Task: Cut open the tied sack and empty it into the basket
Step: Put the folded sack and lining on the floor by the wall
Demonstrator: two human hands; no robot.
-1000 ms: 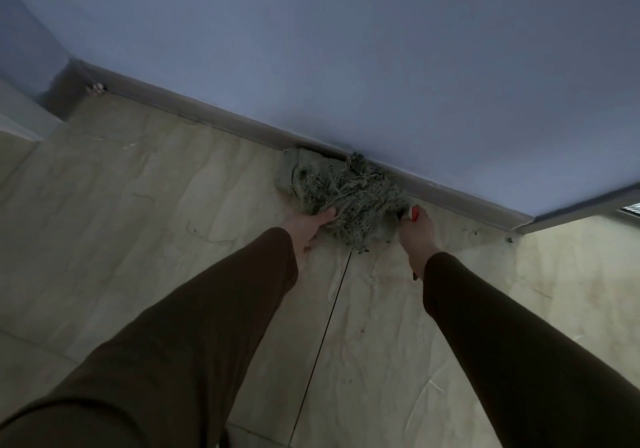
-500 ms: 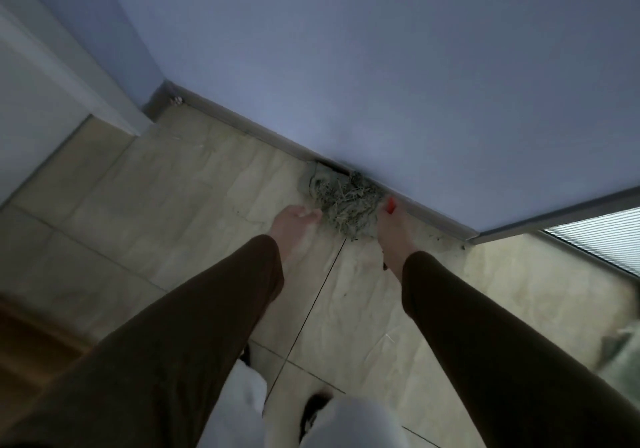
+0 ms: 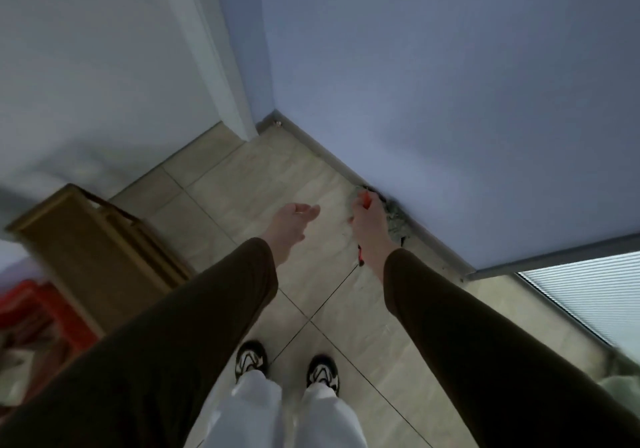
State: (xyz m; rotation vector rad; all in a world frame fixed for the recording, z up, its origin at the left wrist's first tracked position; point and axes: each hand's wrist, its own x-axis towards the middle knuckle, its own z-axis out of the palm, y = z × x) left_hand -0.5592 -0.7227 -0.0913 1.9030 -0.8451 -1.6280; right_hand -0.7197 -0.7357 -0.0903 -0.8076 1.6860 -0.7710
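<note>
- My right hand (image 3: 369, 231) is curled round a red-handled cutter (image 3: 360, 257). One red end shows above the fingers and the other below the wrist. I judge it is kept in the fist so the cutting tool stays ready.
- My left hand (image 3: 289, 226) hangs free above the floor (image 3: 242, 184), fingers relaxed and holding nothing. I judge it is freed to take hold of the load.
- The sack (image 3: 394, 221) shows only as a grey, blurred mass against the skirting (image 3: 322, 151) at the foot of the blue wall (image 3: 450, 84). It lies just beyond the right hand, partly hidden by it. I cannot tell whether the hand touches it, or whether its tie is cut.
- The sack is well apart from the left hand, on the far side of the right hand.
- A red crate (image 3: 38, 312), blurred, sits at the left edge of the floor beside a wooden cabinet (image 3: 93, 250). It may be the basket; I cannot confirm.
- My shoes (image 3: 251, 361) stand on the tiles, facing the wall corner.
</note>
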